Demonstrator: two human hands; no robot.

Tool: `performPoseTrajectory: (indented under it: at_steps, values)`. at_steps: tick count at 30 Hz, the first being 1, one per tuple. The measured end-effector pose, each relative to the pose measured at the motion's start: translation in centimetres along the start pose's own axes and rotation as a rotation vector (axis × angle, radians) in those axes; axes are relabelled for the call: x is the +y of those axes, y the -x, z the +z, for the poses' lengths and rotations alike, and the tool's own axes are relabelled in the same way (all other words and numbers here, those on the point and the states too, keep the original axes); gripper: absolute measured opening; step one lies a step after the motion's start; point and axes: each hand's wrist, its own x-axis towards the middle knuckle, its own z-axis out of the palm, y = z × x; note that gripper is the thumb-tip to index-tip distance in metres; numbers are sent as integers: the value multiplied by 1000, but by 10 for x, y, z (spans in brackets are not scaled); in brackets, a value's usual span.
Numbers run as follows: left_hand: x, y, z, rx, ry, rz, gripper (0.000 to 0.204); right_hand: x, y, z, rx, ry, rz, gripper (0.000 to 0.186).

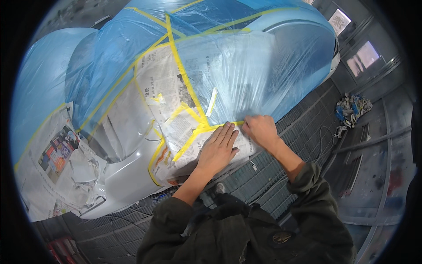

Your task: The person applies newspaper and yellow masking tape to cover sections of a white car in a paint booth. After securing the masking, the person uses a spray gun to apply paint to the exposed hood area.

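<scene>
One car [132,176], largely masked

Blue film [290,66] covers most of it; newspaper [187,159] nearer bears dark characters, mostly too small to read. The left hand [217,148] rests flat there, fingers extended; the right hand [261,130] curls just beside — whether pinching, I cannot tell — at yellow tape [210,129] along the film-paper seam.

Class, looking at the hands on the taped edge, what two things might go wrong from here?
The plastic film is creased near the yellow tape, so its folds might pull loose or leave gaps. The newspaper lies beneath the left hand; pressure could crease or tear it.
</scene>
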Motion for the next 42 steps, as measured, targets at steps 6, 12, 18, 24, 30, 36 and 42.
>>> performPoseTrajectory:
  at_steps: [6, 12, 18, 24, 30, 36, 42]
  values:
    - [5, -11, 2, 19, 11, 8, 56, 22, 12, 13, 551, -745, 597, 20]
    - [1, -23, 5, -47, 70, -26, 54, -26, 27, -39, 454, -1019, 615, 23]
    - [-26, 63, -45, 176, 19, -374, 47, -66, 58, -51, 203, -1045, 611, 31]
    - [4, 104, -87, 226, 700, -698, 34, -155, 79, -34, -150, -1006, 387, 45]
    - [-28, 153, -78, 146, 1462, -790, 18, -213, 74, -8, -335, -775, 210, 49]
    - [-96, 164, -82, 489, 948, -966, 14, -226, 62, -14, -591, -803, 512, 37]
    - [-144, 132, -68, 547, 720, -797, 11, -242, 57, -7, -515, -1038, 663, 29]
